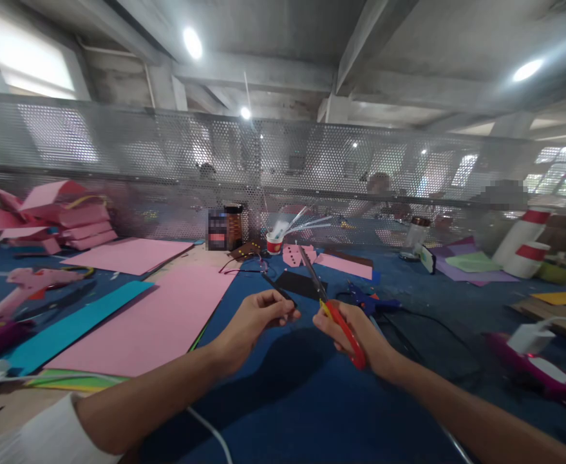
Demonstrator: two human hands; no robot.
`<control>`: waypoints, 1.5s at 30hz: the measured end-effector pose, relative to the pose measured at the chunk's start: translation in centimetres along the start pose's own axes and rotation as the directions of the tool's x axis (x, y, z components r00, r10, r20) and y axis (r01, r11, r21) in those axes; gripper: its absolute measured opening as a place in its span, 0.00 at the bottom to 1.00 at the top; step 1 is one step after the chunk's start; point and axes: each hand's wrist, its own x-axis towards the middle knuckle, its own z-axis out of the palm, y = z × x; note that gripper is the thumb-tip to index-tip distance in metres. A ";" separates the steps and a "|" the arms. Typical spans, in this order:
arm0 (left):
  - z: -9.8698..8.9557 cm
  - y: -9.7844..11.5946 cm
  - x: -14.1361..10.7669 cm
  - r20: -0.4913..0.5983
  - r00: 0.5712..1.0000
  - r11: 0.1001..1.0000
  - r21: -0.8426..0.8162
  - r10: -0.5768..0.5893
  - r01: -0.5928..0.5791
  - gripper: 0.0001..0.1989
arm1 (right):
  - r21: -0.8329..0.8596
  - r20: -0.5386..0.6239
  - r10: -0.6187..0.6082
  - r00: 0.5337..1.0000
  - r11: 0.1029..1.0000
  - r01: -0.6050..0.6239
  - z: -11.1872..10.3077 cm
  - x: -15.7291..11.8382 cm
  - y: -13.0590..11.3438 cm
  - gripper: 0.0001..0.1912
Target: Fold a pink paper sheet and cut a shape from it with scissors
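My left hand is closed in a pinch on a small strip of black paper, which shows above the fingertips. Held in my right hand is a pair of scissors with red and yellow handles. Its blades point up and away from me, to the right of the black strip and apart from it. Beyond both hands, a larger piece of black paper lies on the blue tabletop. Farther back are a pink piece with black dots and a pink strip.
Pink sheets and a teal strip cover the left side, near a pink glue gun. A blue glue gun, glasses and a paper cup with clear sticks stand ahead. A magenta power strip lies right.
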 end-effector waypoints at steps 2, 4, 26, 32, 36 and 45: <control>0.3 -0.3 -0.2 0.024 0.999 0.999 -0.004 -0.032 0.032 0.09 | 0.079 0.002 0.004 1.000 0.997 -0.004 0.1 0.0 -0.5 0.15; 0.7 -0.6 -0.4 0.043 0.997 0.998 -0.008 -0.058 0.058 0.09 | 0.113 0.013 -0.015 1.000 0.994 0.014 0.2 -0.1 -0.9 0.14; 1.1 -0.2 -0.8 0.063 0.998 1.000 0.025 -0.009 0.007 0.05 | 0.142 0.026 -0.018 1.000 0.990 0.014 0.3 -0.5 -1.3 0.16; 1.1 -0.2 -0.8 0.064 0.998 1.000 0.027 -0.012 0.010 0.06 | 0.153 0.044 0.019 0.999 0.988 -0.026 0.5 -0.5 -1.5 0.14; 0.9 -0.2 -0.8 0.044 0.999 1.000 0.025 -0.009 0.008 0.05 | 0.082 0.028 -0.002 1.000 0.997 0.000 0.5 -0.8 -1.3 0.13; 0.0 0.4 -0.5 -0.011 0.997 0.997 -0.030 0.072 -0.072 0.07 | -0.454 -0.082 -0.131 0.988 0.887 0.080 -0.3 -0.5 0.0 0.17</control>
